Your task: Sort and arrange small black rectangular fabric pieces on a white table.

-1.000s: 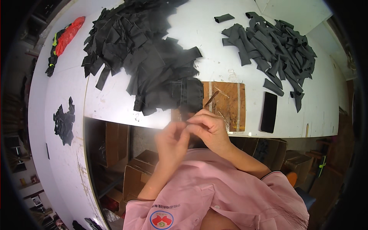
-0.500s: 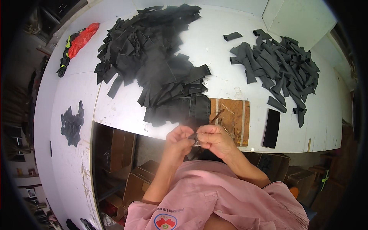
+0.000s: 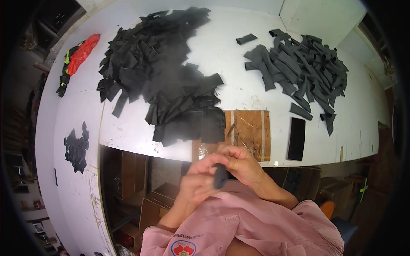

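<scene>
Close to my body, just off the table's front edge, my left hand (image 3: 200, 178) and my right hand (image 3: 242, 164) meet with fingers closed. Between them is a small dark grey fabric piece (image 3: 220, 176), its lower end hanging free and slightly blurred. My fingers hide its upper part. Straight ahead of my hands, a brown board (image 3: 252, 128) lies flat at the table edge with a thin dark strip on it. Flat black fabric pieces (image 3: 171, 85) form a large heap that reaches onto the board's left side.
Dark grey fabric tubes (image 3: 299, 66) are heaped at the right, with a black phone (image 3: 296, 138) nearer me. A smaller dark fabric pile (image 3: 77, 147) and a red plastic bag (image 3: 83, 53) lie at the left. Cardboard boxes (image 3: 158, 202) stand below the table.
Both hands have come nearer my body, and more of the fabric piece shows below the fingers. The whole view has shifted a little, moving the table things leftward.
</scene>
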A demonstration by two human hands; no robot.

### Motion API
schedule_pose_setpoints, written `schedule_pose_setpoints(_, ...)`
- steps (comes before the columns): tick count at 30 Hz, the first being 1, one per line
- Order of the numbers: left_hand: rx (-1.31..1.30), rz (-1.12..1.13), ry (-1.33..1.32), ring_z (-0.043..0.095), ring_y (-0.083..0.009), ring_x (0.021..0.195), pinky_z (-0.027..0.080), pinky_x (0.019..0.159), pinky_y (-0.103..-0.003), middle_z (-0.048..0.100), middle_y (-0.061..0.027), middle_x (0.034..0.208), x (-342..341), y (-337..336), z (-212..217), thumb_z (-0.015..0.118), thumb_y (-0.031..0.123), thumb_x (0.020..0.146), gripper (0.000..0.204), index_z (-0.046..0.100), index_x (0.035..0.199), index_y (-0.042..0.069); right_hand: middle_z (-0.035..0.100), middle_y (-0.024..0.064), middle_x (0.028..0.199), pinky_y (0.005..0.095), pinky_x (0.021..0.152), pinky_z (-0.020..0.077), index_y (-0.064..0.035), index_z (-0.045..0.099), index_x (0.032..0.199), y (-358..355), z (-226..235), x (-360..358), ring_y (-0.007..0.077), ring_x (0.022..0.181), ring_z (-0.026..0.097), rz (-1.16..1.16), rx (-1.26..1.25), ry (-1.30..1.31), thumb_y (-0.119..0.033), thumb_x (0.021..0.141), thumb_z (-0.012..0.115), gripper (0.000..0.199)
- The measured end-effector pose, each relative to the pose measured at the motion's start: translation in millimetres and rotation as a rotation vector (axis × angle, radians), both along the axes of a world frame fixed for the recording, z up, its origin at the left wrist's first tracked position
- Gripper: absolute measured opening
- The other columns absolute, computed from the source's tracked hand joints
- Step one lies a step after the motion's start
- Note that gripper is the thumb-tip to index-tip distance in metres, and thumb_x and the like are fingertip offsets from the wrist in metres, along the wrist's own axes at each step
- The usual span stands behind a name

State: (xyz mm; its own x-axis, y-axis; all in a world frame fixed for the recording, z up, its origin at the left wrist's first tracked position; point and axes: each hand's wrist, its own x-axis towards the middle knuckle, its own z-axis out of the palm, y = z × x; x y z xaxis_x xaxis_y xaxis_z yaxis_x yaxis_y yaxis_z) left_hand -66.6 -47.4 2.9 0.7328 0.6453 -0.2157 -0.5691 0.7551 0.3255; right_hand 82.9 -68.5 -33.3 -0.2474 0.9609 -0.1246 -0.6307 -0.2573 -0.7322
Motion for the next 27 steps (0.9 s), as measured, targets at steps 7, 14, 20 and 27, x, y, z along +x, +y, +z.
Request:
schedule_pose_setpoints(7,0.716,0.334,0.869,0.049,-0.0036,0.060,0.042,0.050,-0.014,0.056,-0.0049,0.076,27.1,-12.4,17.5,0.056,-0.004,0.076,0.027,0.052,0.103,-0.004,0.050,0.0043,0.091,0.0230,0.063,0.0406,-0.0011,0.051,0.075,8.6,29.1,22.4,0.0087,0.071,0.048,-0.158,0.227,-0.263,-0.011,0.083,0.052,0.013)
schedule_pose_setpoints(14,0.658,0.487,0.790,0.045,-0.0039,0.049,0.036,0.041,-0.015,0.057,-0.0108,0.086,51.7,5.0,29.2,0.056,0.008,0.081,0.014,0.052,0.089,-0.003,0.052,0.0040,0.078,0.0211,0.055,0.0383,-0.0008,0.050,0.077,15.8,63.1,36.3,0.0082,0.062,0.048,-0.394,0.509,-0.857,-0.007,0.081,0.051,0.008)
schedule_pose_setpoints(20,0.108,0.093,-0.320,0.032,-0.0036,0.031,0.024,0.031,-0.016,0.055,-0.0173,0.079,49.9,38.6,45.7,0.046,0.000,0.080,0.028,0.039,0.106,-0.005,0.048,-0.0030,0.064,0.0204,0.052,0.0342,-0.0011,0.053,0.074,42.5,99.7,51.2,0.0030,0.062,0.040,-0.085,0.249,-0.564,-0.018,0.083,0.053,0.019)
schedule_pose_setpoints(27,-0.235,0.048,-0.376,0.032,-0.0030,0.030,0.024,0.029,-0.017,0.057,-0.0165,0.082,41.9,58.3,-24.5,0.036,0.007,0.083,0.042,0.031,0.124,-0.005,0.043,-0.0043,0.062,0.0178,0.046,0.0309,-0.0062,0.051,0.071,63.0,20.0,57.2,0.0038,0.052,0.038,0.093,-0.051,-0.371,-0.021,0.084,0.054,0.020)
